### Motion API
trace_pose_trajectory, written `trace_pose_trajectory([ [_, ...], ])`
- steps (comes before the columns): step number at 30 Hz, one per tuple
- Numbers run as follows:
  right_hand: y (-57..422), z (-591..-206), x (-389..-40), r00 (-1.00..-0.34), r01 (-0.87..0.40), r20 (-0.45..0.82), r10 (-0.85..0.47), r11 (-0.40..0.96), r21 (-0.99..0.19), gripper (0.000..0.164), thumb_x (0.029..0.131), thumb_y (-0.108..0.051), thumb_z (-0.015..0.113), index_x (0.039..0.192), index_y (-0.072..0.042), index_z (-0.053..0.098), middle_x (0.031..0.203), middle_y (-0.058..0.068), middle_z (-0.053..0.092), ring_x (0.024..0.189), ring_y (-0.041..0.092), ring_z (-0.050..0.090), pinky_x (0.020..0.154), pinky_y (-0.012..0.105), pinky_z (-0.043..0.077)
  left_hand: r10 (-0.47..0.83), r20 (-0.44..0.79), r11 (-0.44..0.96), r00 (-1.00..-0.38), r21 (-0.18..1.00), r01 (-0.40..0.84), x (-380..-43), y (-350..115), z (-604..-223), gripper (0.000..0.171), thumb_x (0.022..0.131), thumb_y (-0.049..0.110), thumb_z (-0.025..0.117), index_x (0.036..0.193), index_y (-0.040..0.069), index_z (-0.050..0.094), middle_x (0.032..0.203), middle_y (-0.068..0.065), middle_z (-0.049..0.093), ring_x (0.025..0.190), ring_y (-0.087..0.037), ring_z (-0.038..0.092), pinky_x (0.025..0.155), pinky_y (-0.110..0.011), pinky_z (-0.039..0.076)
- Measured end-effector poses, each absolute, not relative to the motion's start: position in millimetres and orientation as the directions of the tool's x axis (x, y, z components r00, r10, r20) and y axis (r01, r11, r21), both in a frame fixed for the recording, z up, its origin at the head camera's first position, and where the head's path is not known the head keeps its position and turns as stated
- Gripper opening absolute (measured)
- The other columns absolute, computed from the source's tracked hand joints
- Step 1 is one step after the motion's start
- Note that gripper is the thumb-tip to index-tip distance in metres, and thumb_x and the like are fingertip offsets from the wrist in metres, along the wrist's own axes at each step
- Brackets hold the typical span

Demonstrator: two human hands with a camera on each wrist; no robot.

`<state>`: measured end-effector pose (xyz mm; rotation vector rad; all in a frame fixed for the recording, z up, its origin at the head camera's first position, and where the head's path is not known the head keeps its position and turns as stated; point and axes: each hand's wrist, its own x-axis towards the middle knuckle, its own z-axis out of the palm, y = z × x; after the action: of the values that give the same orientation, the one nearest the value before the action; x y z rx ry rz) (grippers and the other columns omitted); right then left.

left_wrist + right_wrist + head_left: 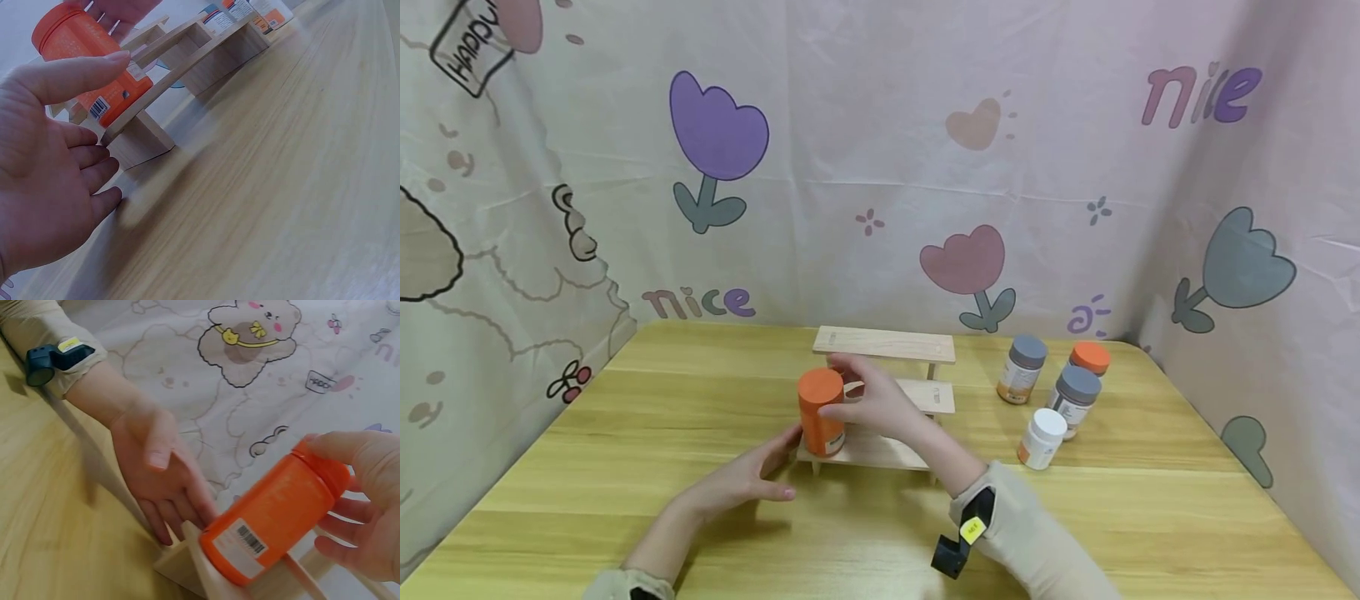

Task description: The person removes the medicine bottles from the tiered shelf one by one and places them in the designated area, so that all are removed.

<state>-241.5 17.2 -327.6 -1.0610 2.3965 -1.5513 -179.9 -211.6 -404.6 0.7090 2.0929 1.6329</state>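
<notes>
An orange bottle [822,421] with an orange lid stands upright at the left end of the lowest step of a light wooden three-tier stand [880,451]. My right hand [880,404] holds the bottle near its top, thumb on the near side and fingers round the far right side. To the left, my left hand [739,479] is held with thumb and fingers spread, its fingertips close to the bottle's base and the step's end. In the left wrist view its thumb [78,76] overlaps the bottle; whether they touch I cannot tell.
Right of the stand are two grey-lidded bottles [1021,371], a small white-lidded bottle [1042,440] and an orange-lidded bottle [1090,357] partly hidden behind one of them. A printed cloth [865,150] hangs behind and beside the wooden table [587,467].
</notes>
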Motion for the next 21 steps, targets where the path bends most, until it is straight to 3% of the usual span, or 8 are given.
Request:
trace_pose_trajectory([
  [3,14.1,-331.1,-240.6,-0.758,-0.502,0.287,-0.585,0.243,-0.83,0.066,0.077,-0.013,0.076,0.134,-0.001,0.045,0.123,0.011,0.055,0.101,0.022,0.055,0.083,0.026,0.05,0.606,0.01,0.182,-0.795,0.971,0.152,-180.9,-211.9,-406.3,0.088,0.086,0.01,0.062,0.146,-0.003,0.0,0.152,-0.021,-0.002,0.137,-0.04,0.005,0.101,-0.011,0.019],
  [5,13.0,-332.4,-239.6,-0.76,-0.506,0.296,-0.578,0.241,-0.828,0.064,0.077,-0.012,0.076,0.132,-0.001,0.046,0.122,0.011,0.055,0.099,0.023,0.056,0.082,0.025,0.05,0.608,0.019,0.175,-0.793,0.972,0.157,-181.4,-212.3,-407.4,0.088,0.086,0.009,0.062,0.146,-0.004,0.0,0.152,-0.022,-0.002,0.137,-0.04,0.004,0.099,-0.008,0.019],
  [10,11.8,-335.8,-238.7,-0.77,-0.513,0.312,-0.557,0.249,-0.821,0.062,0.076,-0.011,0.076,0.131,-0.003,0.048,0.122,0.008,0.056,0.096,0.021,0.057,0.079,0.023,0.05,0.614,0.022,0.171,-0.789,0.972,0.161,-181.5,-212.1,-407.1,0.088,0.086,0.009,0.062,0.146,-0.005,-0.002,0.152,-0.023,-0.004,0.137,-0.041,0.003,0.099,-0.008,0.019],
  [21,18.5,-330.7,-236.4,-0.763,-0.545,0.362,-0.535,0.233,-0.805,0.059,0.077,-0.011,0.075,0.129,-0.003,0.05,0.122,0.008,0.057,0.098,0.021,0.059,0.083,0.029,0.05,0.608,0.022,0.183,-0.794,0.969,0.166,-181.4,-212.4,-408.2,0.088,0.086,0.009,0.062,0.146,-0.004,0.0,0.152,-0.023,-0.003,0.137,-0.042,0.003,0.099,-0.007,0.018],
])
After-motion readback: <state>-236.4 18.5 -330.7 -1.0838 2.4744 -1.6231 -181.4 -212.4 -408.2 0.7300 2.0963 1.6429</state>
